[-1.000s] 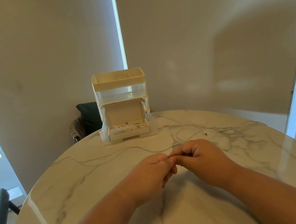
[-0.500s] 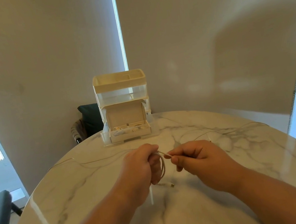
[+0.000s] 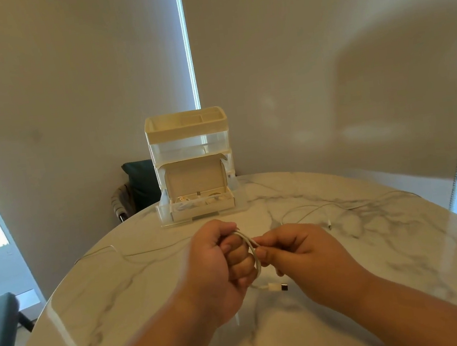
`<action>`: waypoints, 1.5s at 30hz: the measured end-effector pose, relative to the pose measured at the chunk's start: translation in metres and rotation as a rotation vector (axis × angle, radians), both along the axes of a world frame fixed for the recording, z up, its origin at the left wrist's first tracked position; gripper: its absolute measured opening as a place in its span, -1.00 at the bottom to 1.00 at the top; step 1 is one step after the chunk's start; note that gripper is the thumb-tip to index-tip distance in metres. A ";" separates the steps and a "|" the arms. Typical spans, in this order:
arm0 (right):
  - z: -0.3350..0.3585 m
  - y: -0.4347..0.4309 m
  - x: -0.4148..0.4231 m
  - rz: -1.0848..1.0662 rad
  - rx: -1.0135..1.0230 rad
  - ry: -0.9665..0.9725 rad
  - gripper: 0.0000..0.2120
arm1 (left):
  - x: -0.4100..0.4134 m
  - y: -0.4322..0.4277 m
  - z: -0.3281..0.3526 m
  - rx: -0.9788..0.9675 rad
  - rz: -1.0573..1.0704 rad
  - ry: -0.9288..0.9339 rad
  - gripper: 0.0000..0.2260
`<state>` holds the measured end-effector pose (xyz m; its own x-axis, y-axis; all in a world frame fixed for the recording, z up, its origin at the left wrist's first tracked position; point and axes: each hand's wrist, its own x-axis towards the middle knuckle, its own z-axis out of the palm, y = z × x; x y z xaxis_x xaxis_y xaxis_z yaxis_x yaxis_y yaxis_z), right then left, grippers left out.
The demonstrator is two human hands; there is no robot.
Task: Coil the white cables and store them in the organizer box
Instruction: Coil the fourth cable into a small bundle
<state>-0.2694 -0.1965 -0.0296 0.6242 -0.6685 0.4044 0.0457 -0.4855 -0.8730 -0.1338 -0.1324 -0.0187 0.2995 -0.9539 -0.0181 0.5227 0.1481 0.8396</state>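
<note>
The marble table (image 3: 116, 303) carries the organizer box (image 3: 187, 137) at its far edge. The left hand (image 3: 216, 267) now has 1 loop of white cable (image 3: 248, 241) round its curled fingers. 1 second ago both hands only pinched the cable. The right hand (image 3: 299, 253) pinches the strand, and the connector (image 3: 278, 286) dangles below. Coiling has started, but most of the cable lies on the table.

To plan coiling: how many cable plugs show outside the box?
2: a USB plug shows below the left hand; a small plug lies on the table beyond the right hand. Others may be hidden.
</note>
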 end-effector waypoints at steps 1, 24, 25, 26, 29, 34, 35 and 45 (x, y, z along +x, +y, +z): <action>0.000 -0.001 0.000 -0.006 0.015 -0.002 -0.80 | 0.000 -0.001 0.000 -0.001 -0.002 0.003 -0.68; -0.003 -0.007 -0.003 0.001 -0.016 0.122 -0.79 | 0.003 -0.001 0.004 -0.068 -0.064 0.142 -0.68; -0.003 -0.006 -0.002 0.020 -0.040 0.139 -0.77 | 0.004 0.000 0.005 -0.081 -0.047 0.152 -0.68; -0.003 -0.005 -0.002 0.045 -0.040 0.148 -0.76 | 0.005 0.000 0.006 -0.093 -0.031 0.163 -0.69; -0.003 -0.003 -0.001 0.116 0.000 0.206 -0.76 | 0.009 0.000 0.010 -0.127 0.016 0.206 -0.73; -0.005 -0.005 -0.001 0.097 -0.023 0.418 -0.84 | 0.025 0.000 0.013 -0.159 0.095 0.278 -0.74; -0.006 -0.005 0.000 0.087 -0.021 0.415 -0.81 | 0.027 0.000 0.014 -0.149 0.103 0.285 -0.75; -0.007 -0.001 0.001 0.091 -0.172 0.603 -0.62 | 0.034 -0.006 0.009 -0.028 0.152 0.244 -0.81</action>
